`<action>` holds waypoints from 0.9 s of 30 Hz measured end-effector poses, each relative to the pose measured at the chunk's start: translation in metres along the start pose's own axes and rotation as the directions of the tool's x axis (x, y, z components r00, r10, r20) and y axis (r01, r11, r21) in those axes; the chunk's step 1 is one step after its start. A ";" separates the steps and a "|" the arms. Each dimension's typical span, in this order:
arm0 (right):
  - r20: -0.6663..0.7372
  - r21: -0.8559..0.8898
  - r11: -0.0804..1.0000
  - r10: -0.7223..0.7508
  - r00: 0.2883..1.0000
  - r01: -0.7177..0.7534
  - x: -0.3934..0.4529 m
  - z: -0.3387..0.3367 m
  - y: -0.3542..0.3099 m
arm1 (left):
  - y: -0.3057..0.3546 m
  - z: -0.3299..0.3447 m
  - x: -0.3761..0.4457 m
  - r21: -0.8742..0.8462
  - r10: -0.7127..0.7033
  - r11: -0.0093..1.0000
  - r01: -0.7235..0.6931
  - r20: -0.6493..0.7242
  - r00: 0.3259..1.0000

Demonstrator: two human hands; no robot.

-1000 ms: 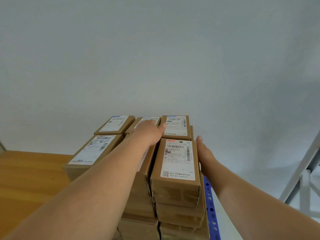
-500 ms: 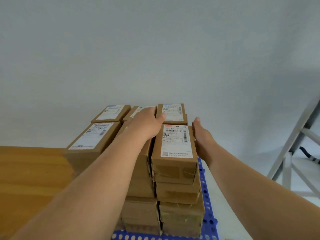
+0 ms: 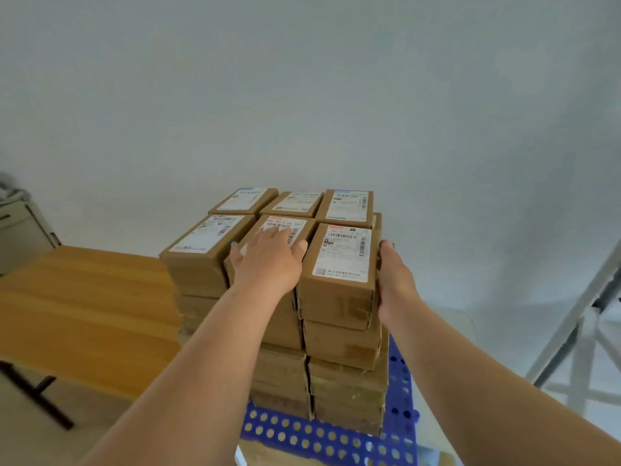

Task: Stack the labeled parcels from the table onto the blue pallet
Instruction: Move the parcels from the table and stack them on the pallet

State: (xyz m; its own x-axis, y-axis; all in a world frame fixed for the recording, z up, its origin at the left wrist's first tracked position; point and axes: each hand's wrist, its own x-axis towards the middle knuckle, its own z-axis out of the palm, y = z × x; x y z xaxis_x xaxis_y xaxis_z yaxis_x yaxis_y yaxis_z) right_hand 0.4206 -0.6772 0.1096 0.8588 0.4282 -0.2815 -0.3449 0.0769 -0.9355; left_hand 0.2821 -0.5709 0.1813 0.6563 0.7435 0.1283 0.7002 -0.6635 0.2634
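Brown cardboard parcels with white shipping labels stand in several tight layers on the blue perforated pallet (image 3: 319, 435). The top layer shows two rows of three. My left hand (image 3: 268, 260) lies flat, fingers spread, on the front middle parcel (image 3: 285, 225), its thumb against the left edge of the front right parcel (image 3: 342, 253). My right hand (image 3: 393, 280) presses its palm against that parcel's right side, thumb up by the top edge. The fingers of my right hand are hidden behind the box.
A wooden table (image 3: 84, 314) with a black leg (image 3: 40, 395) stands left of the stack, touching it. A grey cabinet (image 3: 16, 230) sits at the far left. A grey metal frame (image 3: 588, 314) rises at the right. A plain pale wall lies behind.
My view has pulled back and tilted down, showing more of the pallet. My left hand slid back from the rear parcels onto the front middle one and spread flat. My right hand stays at the parcel's side.
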 end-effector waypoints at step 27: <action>-0.151 -0.060 0.975 0.204 0.967 -0.215 -0.017 -0.006 0.029 | 0.003 0.046 -0.035 -0.109 0.135 0.979 -0.174 -0.296 0.946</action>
State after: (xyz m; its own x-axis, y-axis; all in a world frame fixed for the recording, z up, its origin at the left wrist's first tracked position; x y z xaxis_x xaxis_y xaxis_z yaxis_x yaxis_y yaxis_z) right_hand 0.3982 -0.6882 0.0862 0.8175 0.2935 -0.4955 -0.4983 -0.0709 -0.8641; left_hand 0.2745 -0.6024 0.1338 0.6320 0.6381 0.4397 0.5408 -0.7696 0.3395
